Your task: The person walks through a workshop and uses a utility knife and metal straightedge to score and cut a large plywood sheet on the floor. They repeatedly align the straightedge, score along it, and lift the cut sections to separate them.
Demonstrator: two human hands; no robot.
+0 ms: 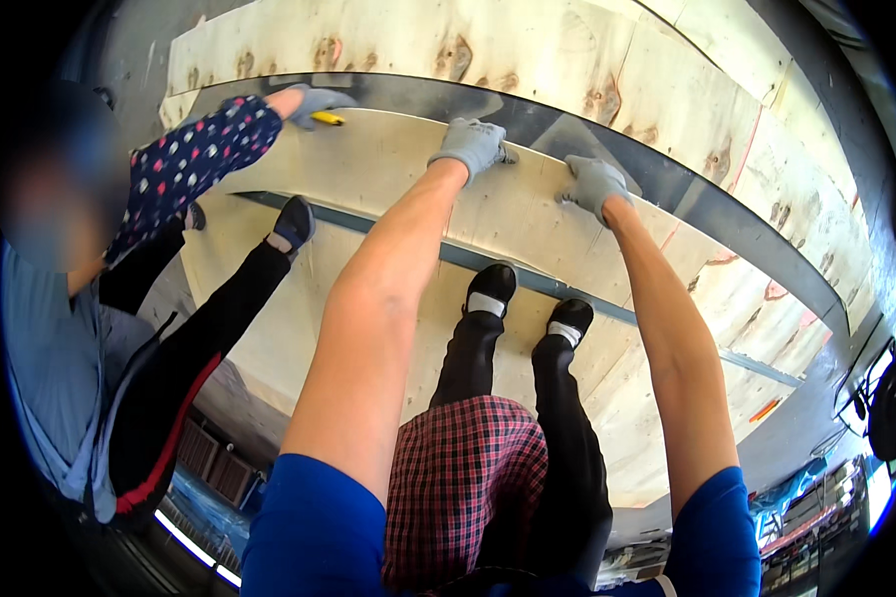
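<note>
Left hand (471, 145) | right hand (595, 185) | gloved fingers spread flat on plywood sheet (388, 169)

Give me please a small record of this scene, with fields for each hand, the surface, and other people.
left hand: grey-gloved left hand, palm down on the far edge of the plywood sheet
right hand: grey-gloved right hand, pressed on the same edge
surface: pale plywood sheets, with a dark gap just beyond the hands
own feet: black shoes standing on the lower sheet
other person: co-worker's gloved hand at the left, holding a yellow tool on the sheet
</note>
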